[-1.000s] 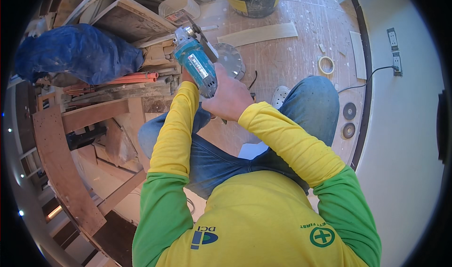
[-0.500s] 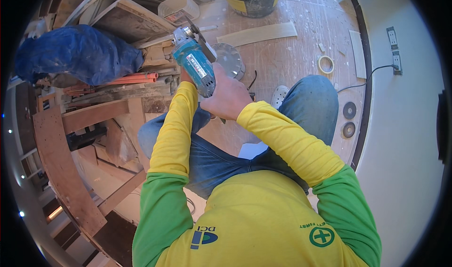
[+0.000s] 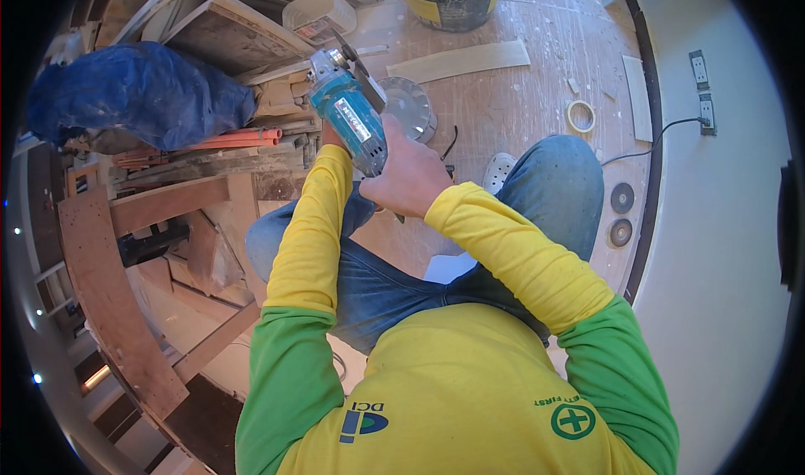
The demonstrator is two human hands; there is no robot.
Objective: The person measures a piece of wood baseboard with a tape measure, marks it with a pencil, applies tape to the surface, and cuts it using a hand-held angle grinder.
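A teal angle grinder (image 3: 352,121) with a silver gear head and a guarded disc is raised in front of me, its head pointing away. My right hand (image 3: 408,158) is closed around the rear of its body, thumb side toward the disc. Behind the grinder's left side, only a sliver of my left hand (image 3: 333,136) shows at the cuff; its fingers are hidden by the tool. Just right of the disc, a round, clear-looking disc or lid (image 3: 411,110) lies on the floor. My knees are bent on both sides beneath the tool.
Two dark grinding discs (image 3: 621,197) and a tape roll (image 3: 580,116) lie to the right. A cable (image 3: 650,150) runs into a wall outlet (image 3: 707,110). Ahead stands a bucket (image 3: 453,5); a flat strip (image 3: 459,61) lies before it. Left are a blue tarp bundle (image 3: 142,93) and a wooden frame (image 3: 117,299).
My right hand has shifted very slightly to the right on the grinder's rear. The grinder and my left arm stay almost in place.
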